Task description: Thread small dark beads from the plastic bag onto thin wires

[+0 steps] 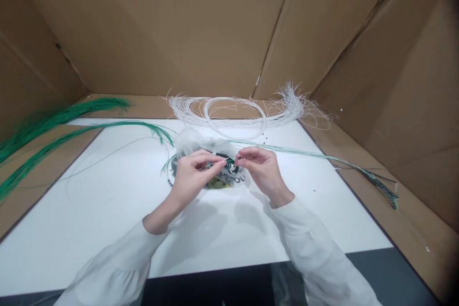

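Above a translucent plastic bag (pixel 193 139), my left hand (pixel 193 174) pinches a thin strand (pixel 228 159) between thumb and forefinger. My right hand (pixel 262 169) is just across from it, fingertips closed on a tiny dark piece (pixel 239 157) too small to name. The fingertips of both hands are close together but apart. The bag bears dark printing and has dark and yellow contents showing through. Part of it is hidden behind my hands.
Green strand bundles (pixel 82 129) lie at the left. A coil of white strands (pixel 234 100) rests at the back. Long pale green strands (pixel 304 151) run right to a cluster of dark beaded-looking ends (pixel 385 191). Cardboard walls (pixel 161 24) enclose the white tabletop (pixel 107 220).
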Motion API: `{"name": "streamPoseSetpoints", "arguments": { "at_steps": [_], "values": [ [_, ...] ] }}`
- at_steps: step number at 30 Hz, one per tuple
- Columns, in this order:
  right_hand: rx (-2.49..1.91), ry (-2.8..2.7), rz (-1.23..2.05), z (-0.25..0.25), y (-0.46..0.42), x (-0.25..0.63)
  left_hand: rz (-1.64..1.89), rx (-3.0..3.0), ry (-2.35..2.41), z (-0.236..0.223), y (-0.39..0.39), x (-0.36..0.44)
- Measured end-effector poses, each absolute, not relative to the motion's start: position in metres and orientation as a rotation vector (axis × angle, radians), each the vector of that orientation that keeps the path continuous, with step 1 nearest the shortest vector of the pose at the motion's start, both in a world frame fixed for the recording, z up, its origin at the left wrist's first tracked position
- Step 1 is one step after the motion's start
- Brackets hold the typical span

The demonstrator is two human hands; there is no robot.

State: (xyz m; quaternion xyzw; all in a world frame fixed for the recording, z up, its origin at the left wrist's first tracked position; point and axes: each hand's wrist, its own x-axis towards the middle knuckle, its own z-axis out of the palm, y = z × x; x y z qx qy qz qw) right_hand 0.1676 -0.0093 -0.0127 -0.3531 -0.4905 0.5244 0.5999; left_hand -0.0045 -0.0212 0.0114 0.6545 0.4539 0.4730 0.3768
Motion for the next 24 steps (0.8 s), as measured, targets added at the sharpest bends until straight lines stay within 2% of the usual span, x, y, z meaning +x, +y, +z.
{"name": "streamPoseSetpoints", "arguments": {
  "at_steps": [24],
  "values": [
    [-0.771, -1.010, 1.519, -0.002, -0.016, 0.165, 1.322, 1.745, 1.161, 0.008, -0.021, -0.004]
  ]
}}
